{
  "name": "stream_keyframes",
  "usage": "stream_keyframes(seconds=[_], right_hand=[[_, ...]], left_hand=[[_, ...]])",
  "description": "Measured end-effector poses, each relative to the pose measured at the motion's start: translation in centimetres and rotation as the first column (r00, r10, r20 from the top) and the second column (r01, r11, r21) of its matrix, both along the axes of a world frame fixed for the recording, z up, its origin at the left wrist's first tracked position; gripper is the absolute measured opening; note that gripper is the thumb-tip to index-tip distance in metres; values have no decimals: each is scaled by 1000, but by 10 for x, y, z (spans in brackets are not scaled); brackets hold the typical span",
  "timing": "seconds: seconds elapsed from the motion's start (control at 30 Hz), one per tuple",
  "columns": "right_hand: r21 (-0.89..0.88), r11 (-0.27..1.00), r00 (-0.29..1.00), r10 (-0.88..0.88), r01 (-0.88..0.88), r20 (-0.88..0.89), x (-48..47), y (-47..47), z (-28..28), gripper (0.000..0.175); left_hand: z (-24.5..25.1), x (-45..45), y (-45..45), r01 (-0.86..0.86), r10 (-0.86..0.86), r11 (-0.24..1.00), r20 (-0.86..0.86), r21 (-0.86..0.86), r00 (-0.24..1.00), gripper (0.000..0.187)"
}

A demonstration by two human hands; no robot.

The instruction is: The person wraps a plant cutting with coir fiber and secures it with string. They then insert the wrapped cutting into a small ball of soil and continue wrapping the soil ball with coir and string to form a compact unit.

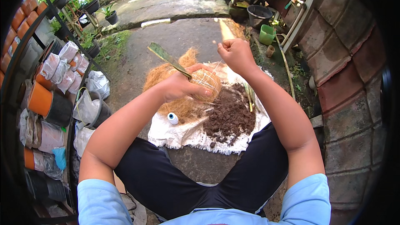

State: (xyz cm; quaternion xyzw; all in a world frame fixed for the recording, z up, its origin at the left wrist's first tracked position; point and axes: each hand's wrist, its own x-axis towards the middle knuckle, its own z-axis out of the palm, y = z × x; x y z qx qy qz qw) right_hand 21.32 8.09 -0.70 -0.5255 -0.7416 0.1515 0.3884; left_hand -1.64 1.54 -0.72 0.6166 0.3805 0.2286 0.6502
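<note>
My left hand (187,84) grips a ball of coconut fibre (206,82) wound with white thread. From the ball a stiff green leaf cutting (165,54), like a snake plant's, sticks out up and to the left. Raised to the right of it, my right hand (236,53) is a closed fist pinching the white thread (218,65), which runs to the ball. Loose coconut fibre (162,75) lies behind and below my left hand. A white thread spool (172,118) and a heap of dark soil (231,115) rest on a white woven sack (181,136).
More leaf cuttings (249,97) lie at the soil's right edge. On the left, a metal rack (70,112) holds pots and plastic-wrapped packs. A black pot (259,15), a green container (267,35) and a tap (297,0) are at the far right, by a tiled wall (340,100).
</note>
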Motion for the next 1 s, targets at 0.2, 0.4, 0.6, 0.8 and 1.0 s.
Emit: stream_keyframes(seconds=[0.2,0.4,0.6,0.8,1.0], right_hand=[[-129,986,994,106,-110,-39,-3,5,-15,35],[-465,767,842,177,-442,-509,-14,12,-43,29],[-617,633,675,-195,-467,-711,-33,-15,-33,32],[-641,490,656,-171,-591,-735,-15,4,-62,41],[-519,305,601,372,-799,-707,-17,-2,-59,35]], left_hand=[[3,6,-10,-38,5,983,183,177,983,67],[11,9,-7,38,-50,998,258,52,965,64],[-4,-4,-5,-14,176,947,482,-320,859,55],[-6,-8,6,-144,254,961,545,-237,799,51],[-4,-21,15,-392,451,892,381,-225,807,58]])
